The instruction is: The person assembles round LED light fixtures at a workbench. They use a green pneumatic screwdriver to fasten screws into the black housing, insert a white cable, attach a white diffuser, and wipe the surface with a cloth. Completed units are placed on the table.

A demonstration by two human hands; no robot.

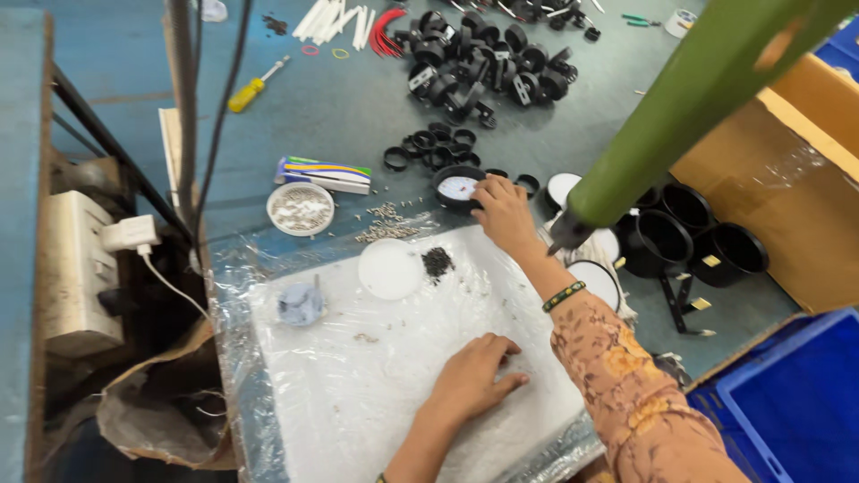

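My right hand (506, 213) reaches forward past the white plastic-wrapped board (358, 394), and its fingertips grip the rim of a round black gauge with a white dial (456, 188). My left hand (474, 376) rests palm down on the board, fingers curled together, with nothing visible in them. On the board lie a white disc (390, 268), a small heap of dark screws (437, 262) and a grey-blue round part (301, 304).
A dish of small silver screws (301, 207), loose screws (385, 224) and a flat box (324, 173) lie beyond the board. Black rings (434, 148), black housings (488, 63), black cups (689, 233), a yellow screwdriver (255, 87). A green pole (680, 107) crosses on the right, above a cardboard box (787, 179) and a blue crate (796, 402).
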